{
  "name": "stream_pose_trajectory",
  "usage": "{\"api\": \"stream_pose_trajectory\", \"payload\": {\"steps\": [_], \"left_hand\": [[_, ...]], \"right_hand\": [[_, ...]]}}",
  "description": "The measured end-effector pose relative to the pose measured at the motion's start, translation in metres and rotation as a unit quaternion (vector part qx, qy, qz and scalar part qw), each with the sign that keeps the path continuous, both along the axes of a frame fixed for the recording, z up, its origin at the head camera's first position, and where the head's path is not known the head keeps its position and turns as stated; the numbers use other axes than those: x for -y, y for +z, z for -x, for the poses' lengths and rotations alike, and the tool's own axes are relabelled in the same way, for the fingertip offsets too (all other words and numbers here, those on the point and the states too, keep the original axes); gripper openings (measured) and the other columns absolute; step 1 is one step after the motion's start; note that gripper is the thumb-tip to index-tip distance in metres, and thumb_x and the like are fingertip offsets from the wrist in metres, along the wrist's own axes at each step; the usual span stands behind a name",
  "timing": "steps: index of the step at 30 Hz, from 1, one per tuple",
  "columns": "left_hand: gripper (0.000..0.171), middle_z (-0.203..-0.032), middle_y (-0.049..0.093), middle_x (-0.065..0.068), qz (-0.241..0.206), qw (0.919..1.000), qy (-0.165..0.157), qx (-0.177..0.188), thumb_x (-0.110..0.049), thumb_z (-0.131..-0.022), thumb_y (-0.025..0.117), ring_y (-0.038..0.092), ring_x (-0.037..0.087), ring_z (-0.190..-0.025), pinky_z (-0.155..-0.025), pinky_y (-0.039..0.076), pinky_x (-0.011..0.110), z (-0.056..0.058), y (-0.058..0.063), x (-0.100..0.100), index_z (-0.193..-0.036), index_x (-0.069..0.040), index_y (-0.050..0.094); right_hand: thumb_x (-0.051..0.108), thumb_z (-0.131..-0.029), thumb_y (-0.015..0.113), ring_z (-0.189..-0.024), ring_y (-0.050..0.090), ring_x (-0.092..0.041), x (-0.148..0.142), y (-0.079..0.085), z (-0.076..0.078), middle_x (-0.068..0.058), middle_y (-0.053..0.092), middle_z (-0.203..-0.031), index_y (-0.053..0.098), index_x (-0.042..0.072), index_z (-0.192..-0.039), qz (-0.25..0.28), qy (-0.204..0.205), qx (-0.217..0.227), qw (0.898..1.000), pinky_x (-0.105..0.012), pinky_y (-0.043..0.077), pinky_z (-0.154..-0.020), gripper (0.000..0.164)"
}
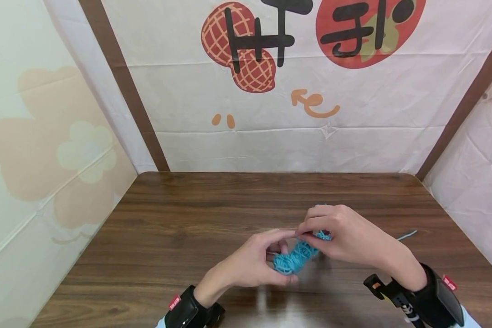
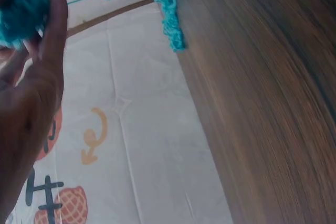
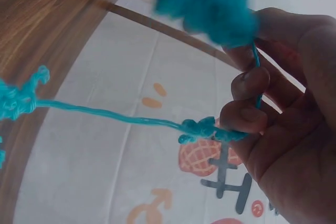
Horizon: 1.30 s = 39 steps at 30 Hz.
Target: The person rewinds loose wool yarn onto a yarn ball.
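Observation:
A bundle of turquoise yarn [image 1: 292, 263] is wound into an uneven ball above the wooden table. My left hand [image 1: 259, 258] holds it between thumb and curled fingers; the left wrist view shows the ball [image 2: 23, 17] blurred in that grasp. Close beside it, my right hand [image 1: 344, 234] pinches a strand. In the right wrist view a strand runs from the ball [image 3: 210, 9] into the right hand's fingers [image 3: 251, 83], and a knotted length [image 3: 100, 111] leads away from them. A loose yarn end [image 1: 407, 235] shows behind the right wrist.
The dark wooden table [image 1: 213, 200] ends at a white printed cloth [image 1: 270, 150] at the back. More cloth [image 1: 20, 182] hangs at the left side. A tangled, curly clump of yarn [image 2: 170, 22] appears in the left wrist view. Black straps with cameras [image 1: 438, 294] sit on both wrists.

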State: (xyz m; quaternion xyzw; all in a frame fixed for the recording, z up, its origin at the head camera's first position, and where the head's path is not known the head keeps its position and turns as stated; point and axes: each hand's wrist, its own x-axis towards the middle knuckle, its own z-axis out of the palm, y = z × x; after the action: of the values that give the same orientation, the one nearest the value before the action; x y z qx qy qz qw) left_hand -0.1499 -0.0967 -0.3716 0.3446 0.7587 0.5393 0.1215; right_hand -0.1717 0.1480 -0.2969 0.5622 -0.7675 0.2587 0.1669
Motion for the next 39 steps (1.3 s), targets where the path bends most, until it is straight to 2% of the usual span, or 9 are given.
{"api": "stream_pose_trajectory", "payload": {"steps": [3, 6, 10, 14, 19, 24, 28, 34, 39], "left_hand": [[0.066, -0.102, 0.059, -0.003, -0.059, 0.9934, -0.056, 0.081, -0.008, -0.08, 0.086, 0.063, 0.0, -0.085, -0.079, 0.061, 0.019, -0.003, 0.001, -0.001, -0.139, -0.014, 0.057], [0.057, -0.106, 0.064, -0.002, -0.151, 0.9722, -0.101, 0.148, -0.003, -0.082, 0.083, 0.066, 0.002, -0.089, -0.079, 0.06, 0.018, -0.006, 0.001, -0.003, -0.133, 0.004, 0.057], [0.05, -0.113, 0.07, -0.001, -0.261, 0.9456, -0.116, 0.156, -0.001, -0.09, 0.074, 0.07, 0.005, -0.101, -0.087, 0.06, 0.021, -0.005, -0.001, -0.005, -0.129, 0.021, 0.051], [0.03, -0.112, 0.07, -0.002, -0.331, 0.9294, -0.057, 0.153, 0.001, -0.095, 0.062, 0.07, 0.01, -0.103, -0.091, 0.061, 0.026, -0.002, 0.001, -0.005, -0.124, 0.006, 0.063], [0.024, -0.105, 0.066, 0.0, -0.349, 0.9178, 0.099, 0.162, -0.005, -0.099, 0.059, 0.066, 0.009, -0.091, -0.082, 0.06, 0.02, 0.004, 0.009, -0.002, -0.121, -0.004, 0.064], [0.035, -0.101, 0.068, 0.004, -0.269, 0.9287, 0.24, 0.087, -0.013, -0.1, 0.065, 0.063, 0.011, -0.084, -0.073, 0.056, 0.019, 0.01, 0.012, -0.006, -0.133, -0.005, 0.058], [0.05, -0.112, 0.071, 0.01, -0.207, 0.9382, 0.277, -0.003, -0.016, -0.098, 0.068, 0.072, 0.016, -0.084, -0.066, 0.056, 0.022, 0.009, 0.01, -0.013, -0.143, -0.021, 0.047], [0.046, -0.137, 0.061, 0.008, -0.16, 0.9717, 0.174, -0.004, -0.014, -0.096, 0.071, 0.07, 0.018, -0.115, -0.086, 0.063, 0.027, 0.007, 0.006, -0.013, -0.139, -0.018, 0.055], [0.075, -0.155, 0.043, 0.0, -0.159, 0.9843, 0.074, 0.021, 0.009, -0.084, 0.074, 0.065, 0.022, -0.118, -0.092, 0.062, 0.031, 0.009, 0.004, -0.005, -0.148, -0.019, 0.048]], "right_hand": [[0.0, -0.081, 0.082, -0.074, 0.055, 0.006, -0.001, -0.004, 0.003, 0.014, 0.067, -0.087, 0.077, 0.019, -0.099, 0.006, -0.002, 0.025, 1.0, -0.004, 0.045, -0.065, 0.026], [0.001, -0.083, 0.081, -0.072, 0.052, 0.007, 0.0, -0.009, 0.004, 0.017, 0.066, -0.085, 0.076, 0.021, -0.098, 0.014, -0.01, 0.043, 0.999, -0.004, 0.042, -0.062, 0.026], [0.001, -0.085, 0.079, -0.067, 0.048, 0.007, -0.001, -0.011, 0.008, 0.02, 0.067, -0.086, 0.076, 0.024, -0.1, 0.037, -0.028, 0.061, 0.997, -0.007, 0.041, -0.057, 0.028], [-0.006, -0.085, 0.075, -0.062, 0.044, 0.006, -0.005, -0.015, 0.017, 0.018, 0.066, -0.084, 0.077, 0.021, -0.101, 0.064, -0.053, 0.074, 0.994, -0.009, 0.038, -0.053, 0.03], [-0.006, -0.084, 0.076, -0.062, 0.046, 0.007, -0.006, -0.026, 0.02, 0.013, 0.064, -0.077, 0.077, 0.017, -0.095, 0.052, -0.063, 0.052, 0.995, -0.007, 0.039, -0.053, 0.026], [0.004, -0.084, 0.08, -0.068, 0.052, 0.005, 0.004, -0.027, 0.006, 0.014, 0.064, -0.083, 0.077, 0.02, -0.093, -0.019, -0.077, -0.015, 0.997, -0.006, 0.043, -0.059, 0.019], [0.008, -0.085, 0.08, -0.067, 0.051, 0.004, 0.013, -0.023, -0.005, 0.014, 0.058, -0.079, 0.073, 0.023, -0.089, -0.068, -0.082, -0.042, 0.993, -0.008, 0.043, -0.059, 0.017], [0.009, -0.086, 0.079, -0.067, 0.046, 0.005, 0.015, -0.021, -0.01, 0.014, 0.056, -0.077, 0.071, 0.023, -0.087, -0.085, -0.08, -0.034, 0.993, -0.007, 0.04, -0.059, 0.016], [0.008, -0.087, 0.078, -0.074, 0.052, 0.004, 0.01, -0.021, -0.01, 0.016, 0.062, -0.086, 0.072, 0.024, -0.095, -0.06, -0.06, -0.003, 0.996, -0.006, 0.044, -0.066, 0.019]]}}
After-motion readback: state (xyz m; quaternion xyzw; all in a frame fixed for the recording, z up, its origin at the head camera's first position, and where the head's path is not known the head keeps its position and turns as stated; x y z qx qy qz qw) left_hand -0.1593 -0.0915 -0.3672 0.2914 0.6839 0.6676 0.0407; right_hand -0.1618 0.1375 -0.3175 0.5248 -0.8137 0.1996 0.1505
